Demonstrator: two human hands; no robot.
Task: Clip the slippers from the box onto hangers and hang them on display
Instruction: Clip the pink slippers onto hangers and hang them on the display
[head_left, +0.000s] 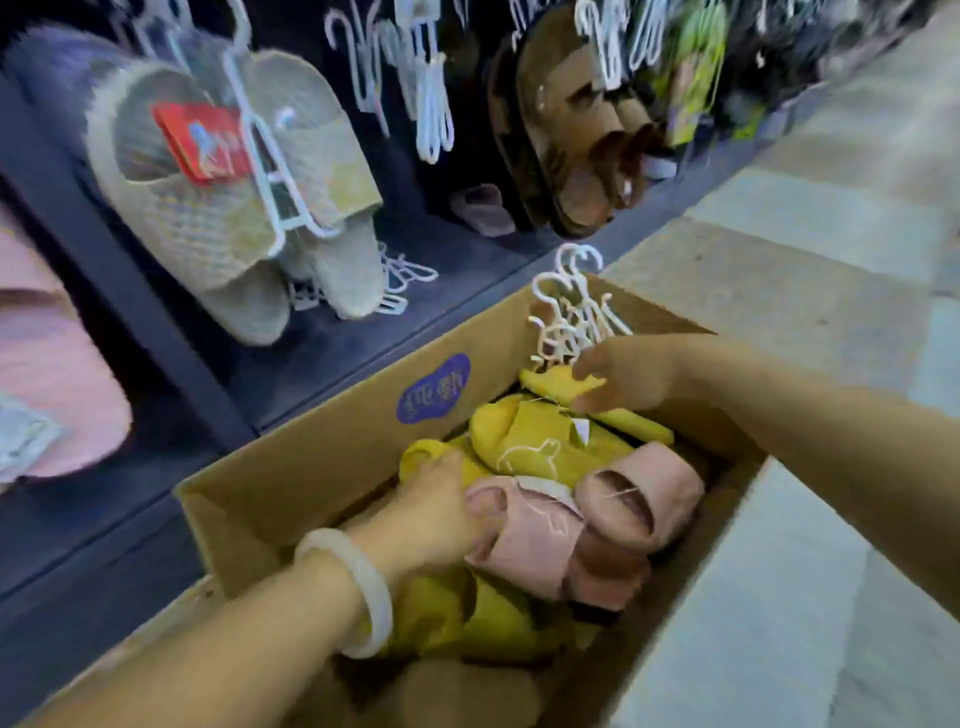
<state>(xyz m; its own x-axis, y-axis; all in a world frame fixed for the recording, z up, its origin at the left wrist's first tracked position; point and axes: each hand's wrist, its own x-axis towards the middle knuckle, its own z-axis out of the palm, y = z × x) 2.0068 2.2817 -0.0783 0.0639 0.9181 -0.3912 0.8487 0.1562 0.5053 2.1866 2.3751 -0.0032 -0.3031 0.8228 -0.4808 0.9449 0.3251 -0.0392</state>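
Cardboard box (322, 457) on shop floor holds yellow slippers (524, 447) and pink slippers (550, 535). Head view: left hand (436, 514), pale bangle (358, 587) at wrist, reaches down into box, fingers curled onto pink slippers at their left edge; firm grasp cannot be told. Right hand (628, 379), forearm stretched in from right, fingers loosely spread and released above yellow slippers. White hangers (571, 317) bunched just beyond right hand. Woven slippers (228, 182) hang on display beyond left hand.
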